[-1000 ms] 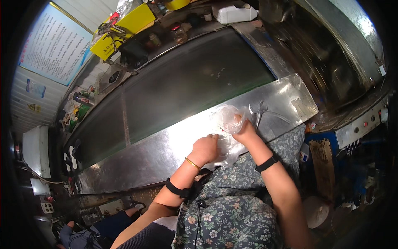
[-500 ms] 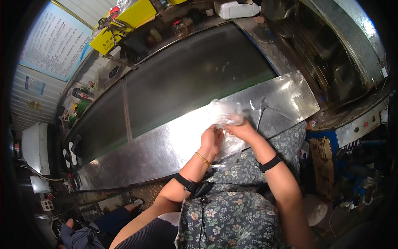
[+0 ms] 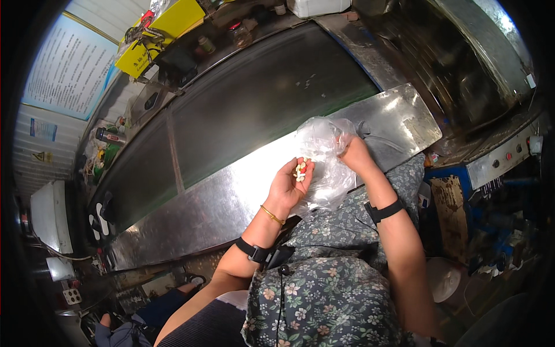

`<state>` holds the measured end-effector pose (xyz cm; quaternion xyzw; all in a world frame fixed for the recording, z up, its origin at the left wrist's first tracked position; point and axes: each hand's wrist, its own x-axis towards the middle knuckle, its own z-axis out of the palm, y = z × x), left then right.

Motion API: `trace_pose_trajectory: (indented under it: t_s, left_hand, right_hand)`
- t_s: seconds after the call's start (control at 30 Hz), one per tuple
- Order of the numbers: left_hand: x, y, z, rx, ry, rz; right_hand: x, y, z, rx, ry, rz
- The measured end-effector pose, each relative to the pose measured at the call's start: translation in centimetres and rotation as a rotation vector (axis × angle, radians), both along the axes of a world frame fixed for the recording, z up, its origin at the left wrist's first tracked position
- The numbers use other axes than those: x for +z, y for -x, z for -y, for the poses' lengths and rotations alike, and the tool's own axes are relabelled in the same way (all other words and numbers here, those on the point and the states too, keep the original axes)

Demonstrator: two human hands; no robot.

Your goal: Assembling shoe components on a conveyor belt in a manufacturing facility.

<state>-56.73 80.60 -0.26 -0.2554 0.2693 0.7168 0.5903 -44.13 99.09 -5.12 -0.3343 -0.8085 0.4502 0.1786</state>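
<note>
Head view: two bare hands at work over a metal plate (image 3: 191, 230). The left hand (image 3: 284, 186) is turned palm up, thumb and fingers apart and loosely curled, cradling small pill-like pieces (image 3: 300, 171) in white, yellow and red. The right hand (image 3: 356, 155), beside it, has its fingers closed on a clear plastic bag (image 3: 328, 130); the fingertips are partly lost in the film, whose loose lower part hangs between the hands toward the apron (image 3: 324, 248).

The step in hand appears to be holding the pieces in one palm while the other hand manages the bag. Any next move calls for a level, cupped left palm, since a tilt could spill the pieces, and a firm right grip on the slippery film.

Edges: the plate's near edge lies beneath the bag, against the apron; its far edge meets a dark belt (image 3: 248, 104) beyond both hands. Left of the left hand, bare plate offers the widest room; just right of the right hand, a metal tool (image 3: 381, 140) limits sideways movement.
</note>
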Motion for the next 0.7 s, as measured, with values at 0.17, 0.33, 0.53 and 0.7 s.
trace_pose_trajectory:
  t_s: [0.17, 0.33, 0.53, 0.7]
  left_hand:
    - [1.2, 0.2, 1.2, -0.029, -0.085, -0.039]
    - [2.9, -0.6, 0.1, -0.014, 0.024, -0.039]
    - [10.1, -2.9, 0.6, -0.071, -0.093, 0.012]
    - [26.0, -7.1, 1.4, -0.640, -0.583, -0.116]
  right_hand:
    - [3.6, 0.1, 1.4, -0.006, -0.089, -0.030]
    - [4.9, -0.7, 1.9, -0.015, -0.062, -0.248]
    - [7.2, -3.6, 2.6, -0.034, -0.154, -0.075]
    - [6.0, -8.5, 2.7, -0.072, -0.334, -0.241]
